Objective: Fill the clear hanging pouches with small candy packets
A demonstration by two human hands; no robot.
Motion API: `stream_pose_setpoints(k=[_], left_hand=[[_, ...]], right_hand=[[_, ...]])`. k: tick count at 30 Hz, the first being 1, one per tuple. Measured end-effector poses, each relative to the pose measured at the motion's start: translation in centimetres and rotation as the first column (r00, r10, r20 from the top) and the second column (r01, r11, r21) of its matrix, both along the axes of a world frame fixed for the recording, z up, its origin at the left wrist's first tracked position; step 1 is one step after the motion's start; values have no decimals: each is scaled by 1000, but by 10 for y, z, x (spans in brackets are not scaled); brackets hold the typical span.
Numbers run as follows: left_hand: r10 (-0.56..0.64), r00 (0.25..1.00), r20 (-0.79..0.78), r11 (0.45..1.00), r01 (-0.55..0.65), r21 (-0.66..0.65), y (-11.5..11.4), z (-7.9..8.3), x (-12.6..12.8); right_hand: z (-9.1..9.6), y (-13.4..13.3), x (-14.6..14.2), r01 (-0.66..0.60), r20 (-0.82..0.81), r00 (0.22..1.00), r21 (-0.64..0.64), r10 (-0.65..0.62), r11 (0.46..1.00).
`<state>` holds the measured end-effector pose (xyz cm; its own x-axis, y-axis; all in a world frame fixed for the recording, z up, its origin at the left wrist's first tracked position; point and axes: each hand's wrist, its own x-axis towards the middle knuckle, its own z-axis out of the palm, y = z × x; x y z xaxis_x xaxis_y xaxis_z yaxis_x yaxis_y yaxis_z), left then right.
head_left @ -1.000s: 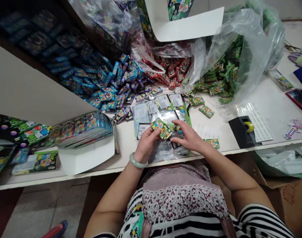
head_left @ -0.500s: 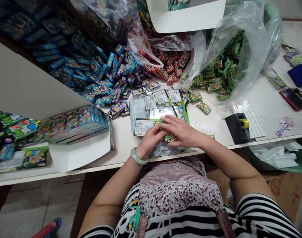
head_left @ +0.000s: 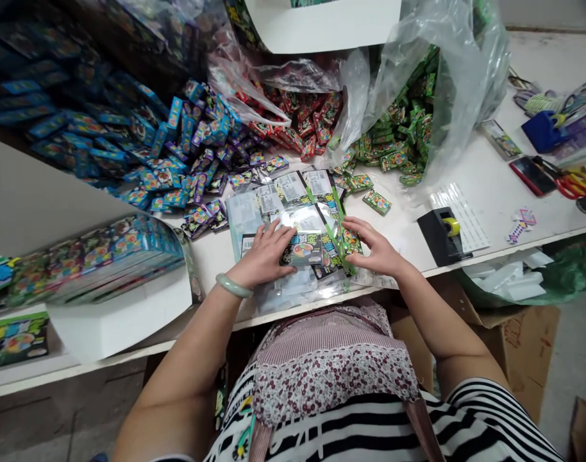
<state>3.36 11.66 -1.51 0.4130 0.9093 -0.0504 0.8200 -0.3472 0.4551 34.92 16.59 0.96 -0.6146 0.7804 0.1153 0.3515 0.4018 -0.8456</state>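
**Small packets handled at a crowded bench**

A dark printed packet (head_left: 303,249) is pressed flat by the left grip (head_left: 264,255), palm down. Its right side is touched by the right grip (head_left: 378,249). Clear sleeves (head_left: 274,200) are spread beneath on the white bench (head_left: 476,170). Blue packets (head_left: 187,138), red packets (head_left: 308,119) and green packets (head_left: 401,131) are heaped behind.

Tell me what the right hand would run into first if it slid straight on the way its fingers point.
The right hand points left across the clear plastic sleeves; its fingertips touch small green packets. Going on, it would probably meet the dark printed packet under the left hand.
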Motion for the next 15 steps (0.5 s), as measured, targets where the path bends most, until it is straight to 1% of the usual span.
stream_pose_setpoints(k=[2,4,6,7,10,13,15], left_hand=[[17,1000,21,997,-19,79,0,5,1],[31,998,60,987,-40,157,-4,14,-1],[20,995,102,983,-39,182,-10,24,-4],[11,993,117,984,-31,175,-14,28,-6],[-2,993,117,991,-14,132,-22,35,-7],[-10,997,81,992,0,123,-28,35,-4],[-27,997,73,991,17,132,-29,33,-1]], right_hand=[[7,-2,-2,-91,12,996,108,90,990],[15,0,-7,-201,32,980,200,198,959],[23,3,-12,-294,74,956,260,285,920],[26,6,-15,-321,98,947,283,306,904],[32,13,-20,-370,180,928,321,327,872],[36,18,-22,-458,253,884,313,392,832],[38,19,-24,-488,290,865,298,409,821]])
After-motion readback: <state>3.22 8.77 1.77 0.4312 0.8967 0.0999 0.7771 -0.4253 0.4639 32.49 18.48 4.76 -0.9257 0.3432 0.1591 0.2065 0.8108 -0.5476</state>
